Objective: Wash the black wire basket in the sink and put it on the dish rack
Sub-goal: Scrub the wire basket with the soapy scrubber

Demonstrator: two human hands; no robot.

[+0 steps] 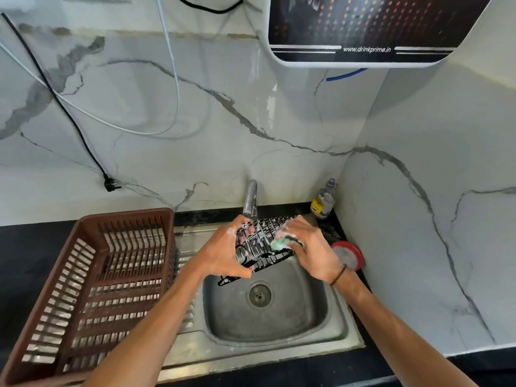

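The black wire basket (pixel 262 247) is held tilted above the far part of the sink (pixel 279 331), just under the tap (pixel 250 199). The person's left hand (pixel 223 252) grips its left end, fingers curled through and around the wires, with foam on the knuckles. The right hand (pixel 310 247) holds a soapy green sponge (pixel 282 243) pressed against the basket's right part, fingers wrapped around the sponge.

The basket looks light and stiff, a rigid open grid that should not flex under scrubbing. Soap film probably makes the thin wires slippery, so a hold that hooks fingers through the mesh or around the rim wire, as the left hand does now, seems safer than a flat pinch. It does not look fragile.

Its long axis runs from the near left, where a low corner dips toward the drain (pixel 259 296), up to the far right near the tap base. The open side appears to face the person, though suds and hands hide much of it.

The brown dish rack (pixel 92 289) stands on the dark surface (pixel 28 261) just left of the sink, so the washing is still under way and the rinse and the move to the rack remain.
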